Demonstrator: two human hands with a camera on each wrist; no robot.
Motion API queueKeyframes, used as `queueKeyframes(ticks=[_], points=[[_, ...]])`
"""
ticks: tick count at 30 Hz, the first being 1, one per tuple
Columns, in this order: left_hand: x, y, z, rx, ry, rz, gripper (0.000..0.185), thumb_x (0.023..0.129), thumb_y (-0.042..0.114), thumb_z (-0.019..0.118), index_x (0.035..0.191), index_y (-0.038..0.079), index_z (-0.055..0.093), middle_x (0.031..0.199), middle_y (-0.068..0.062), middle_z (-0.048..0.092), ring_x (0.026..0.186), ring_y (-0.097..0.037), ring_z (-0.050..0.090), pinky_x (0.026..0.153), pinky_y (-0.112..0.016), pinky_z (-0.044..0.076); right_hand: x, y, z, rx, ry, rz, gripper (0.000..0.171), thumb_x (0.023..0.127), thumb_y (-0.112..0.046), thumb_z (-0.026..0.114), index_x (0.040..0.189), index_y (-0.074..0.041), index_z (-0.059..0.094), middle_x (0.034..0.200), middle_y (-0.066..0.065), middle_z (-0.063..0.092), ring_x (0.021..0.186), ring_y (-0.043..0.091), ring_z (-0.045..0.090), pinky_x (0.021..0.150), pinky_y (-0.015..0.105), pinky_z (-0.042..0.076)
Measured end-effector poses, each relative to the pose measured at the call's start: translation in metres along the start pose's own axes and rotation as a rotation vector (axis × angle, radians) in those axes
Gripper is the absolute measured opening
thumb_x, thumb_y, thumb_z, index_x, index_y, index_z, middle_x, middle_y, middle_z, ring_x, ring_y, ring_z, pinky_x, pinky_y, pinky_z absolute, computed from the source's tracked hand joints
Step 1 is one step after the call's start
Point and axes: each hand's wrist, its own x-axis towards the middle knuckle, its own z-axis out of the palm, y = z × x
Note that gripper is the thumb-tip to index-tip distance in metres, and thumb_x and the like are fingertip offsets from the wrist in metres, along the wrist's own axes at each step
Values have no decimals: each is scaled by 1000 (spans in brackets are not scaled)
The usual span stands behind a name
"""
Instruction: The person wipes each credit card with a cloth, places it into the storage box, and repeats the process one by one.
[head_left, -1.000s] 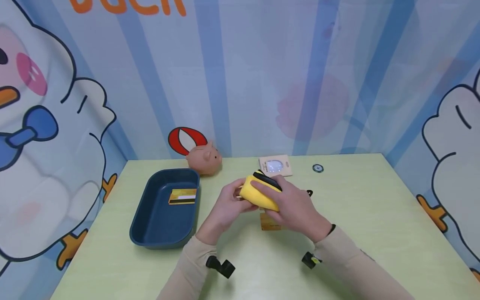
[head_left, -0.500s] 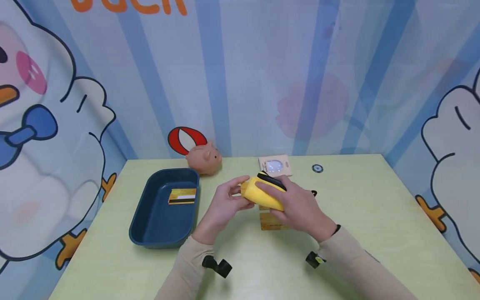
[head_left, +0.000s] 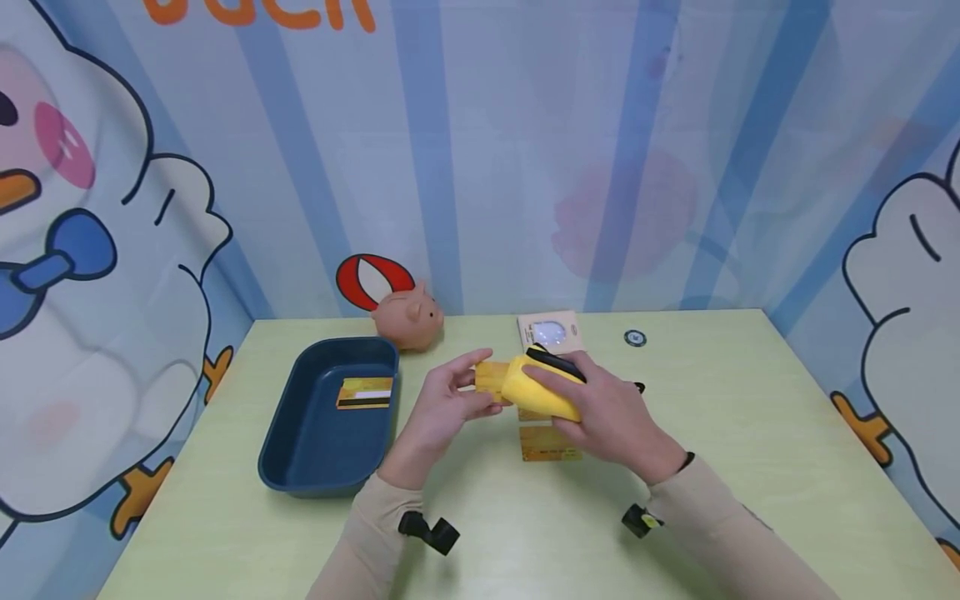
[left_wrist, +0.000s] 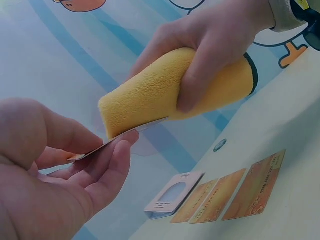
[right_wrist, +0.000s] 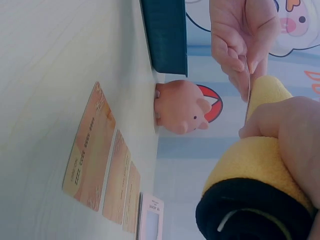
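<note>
My left hand [head_left: 442, 408] pinches a gold bank card [head_left: 491, 379] by its left end, thumb on one side and fingers behind. In my right hand [head_left: 611, 417] is a rolled yellow cloth [left_wrist: 145, 95] with a black edge, gripped around its middle. The cloth's narrow end lies against the card's face and hides part of it. Below the hands, several more gold cards [right_wrist: 90, 152] lie in a row on the table. They are partly hidden in the head view; the wrist views show their printed numbers.
A dark blue tray [head_left: 322, 462] at the left holds another gold card [head_left: 365, 393], striped side up. Behind it stands a pink piggy bank [head_left: 408, 321]. A pale flat box [head_left: 551, 332] and a round chip [head_left: 635, 337] lie near the back edge.
The cloth has slid right along the card, so more of the card's left part shows. Both hands have drawn slightly apart, and more of the nearest table card is visible.
</note>
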Motion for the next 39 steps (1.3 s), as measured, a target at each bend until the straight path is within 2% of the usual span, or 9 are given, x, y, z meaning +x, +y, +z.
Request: queueKeyframes(ticks=[5, 12, 20, 26, 39], points=[[1, 0, -1, -13, 11, 3, 60, 92, -9, 61, 147, 13, 50, 127, -21, 63, 97, -32, 74, 83, -35, 61, -3, 7, -2, -9, 1, -1, 69, 85, -27, 75, 147, -41, 49, 133, 13, 54, 79, 22, 62, 52, 29, 52], [0, 1, -3, -32, 21, 6, 60, 93, -11, 56, 147, 13, 50, 132, -25, 60, 104, -39, 71, 82, -34, 61, -7, 14, -2, -9, 12, -7, 69, 85, -24, 73, 147, -40, 49, 132, 15, 54, 73, 20, 59, 50, 26, 48], [-3, 4, -7, -54, 44, 1, 58, 93, -9, 58, 146, 15, 52, 129, -20, 62, 100, -32, 73, 83, -33, 61, -9, 20, -3, 13, 20, 14, 69, 85, -22, 71, 147, -41, 49, 130, 14, 54, 75, 20, 58, 50, 26, 48], [-4, 4, -8, -76, 55, -21, 58, 93, -7, 61, 146, 12, 51, 131, -22, 61, 101, -29, 72, 82, -32, 61, -10, 24, -3, 30, 31, 27, 66, 85, -21, 70, 146, -39, 51, 128, 12, 54, 75, 20, 57, 50, 26, 45], [-2, 0, -10, -39, 60, -13, 60, 94, -8, 58, 147, 18, 49, 132, -19, 63, 103, -34, 73, 82, -37, 61, -13, 25, -8, 104, 74, 75, 71, 85, -19, 70, 149, -40, 47, 125, 12, 54, 76, 15, 53, 55, 27, 44]])
